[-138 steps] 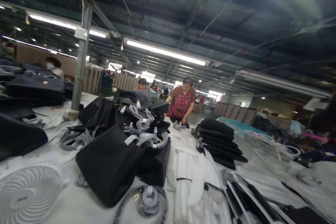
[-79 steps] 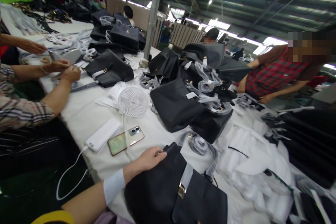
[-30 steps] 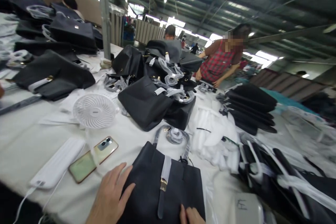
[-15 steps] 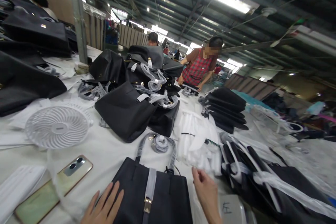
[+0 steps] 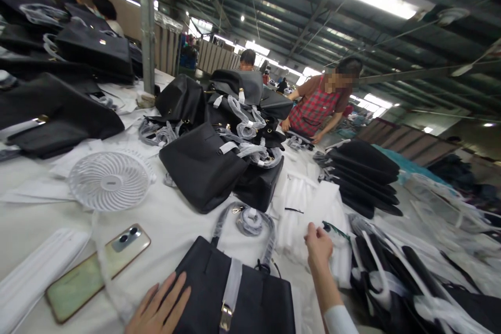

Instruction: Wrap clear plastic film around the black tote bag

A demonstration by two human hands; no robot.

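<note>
A black handbag (image 5: 254, 297) with a grey wrapped strap and gold clasp lies flat in front of me on the white table (image 5: 176, 224). My left hand (image 5: 158, 308) rests flat on the bag's left edge, fingers spread. My right hand (image 5: 319, 244) reaches forward and pinches the edge of a stack of white foam sheets (image 5: 305, 203) to the right of the bag. The bag's wrapped handle (image 5: 250, 219) curls just beyond it.
A heap of black handbags (image 5: 219, 141) fills the table's middle, and a stack of flat black pieces (image 5: 364, 172) sits to its right. A white fan (image 5: 109, 180), a phone (image 5: 97, 271) and a white power bank (image 5: 35, 276) lie on the left. A person in a red checked apron (image 5: 317, 109) works across.
My right hand has moved forward from beside the bag to the white foam sheets and closed on their edge. My left hand stays on the bag.
</note>
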